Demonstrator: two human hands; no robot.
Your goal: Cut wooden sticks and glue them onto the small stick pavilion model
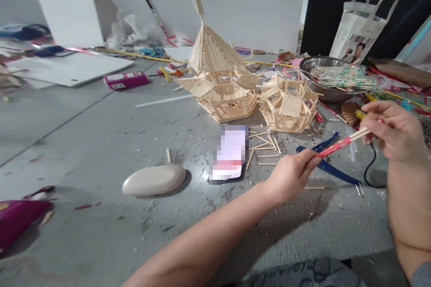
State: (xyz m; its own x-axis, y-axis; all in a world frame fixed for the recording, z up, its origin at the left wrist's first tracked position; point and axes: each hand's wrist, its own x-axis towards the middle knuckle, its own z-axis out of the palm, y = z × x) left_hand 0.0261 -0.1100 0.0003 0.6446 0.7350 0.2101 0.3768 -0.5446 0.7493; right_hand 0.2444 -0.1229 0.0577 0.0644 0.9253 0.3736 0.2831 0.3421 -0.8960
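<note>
A pair of wooden chopsticks (357, 135), partly in a red wrapper (334, 146), slants between my hands above the floor. At its lower, wrapped end, my left hand (292, 175) is closed in a pinch. The fingers of my right hand (392, 128) close on the bare upper end. Under them lies a blue plier-like tool (336, 171) with spread handles. Short cut sticks (267, 147) lie scattered to the left of it. Behind these stand a smaller stick-built model (290, 106) and a larger one (225, 94); a pointed stick roof (212, 47) rises at the back.
A phone (232, 152) lies mid-floor, with a pale oval object (154, 180) to its left. At the back right, a steel bowl (308, 71) holds wrapped chopsticks, near a white bag (357, 31). Purple boxes (126, 80), a black cable (366, 175) and white boards (67, 69) are around.
</note>
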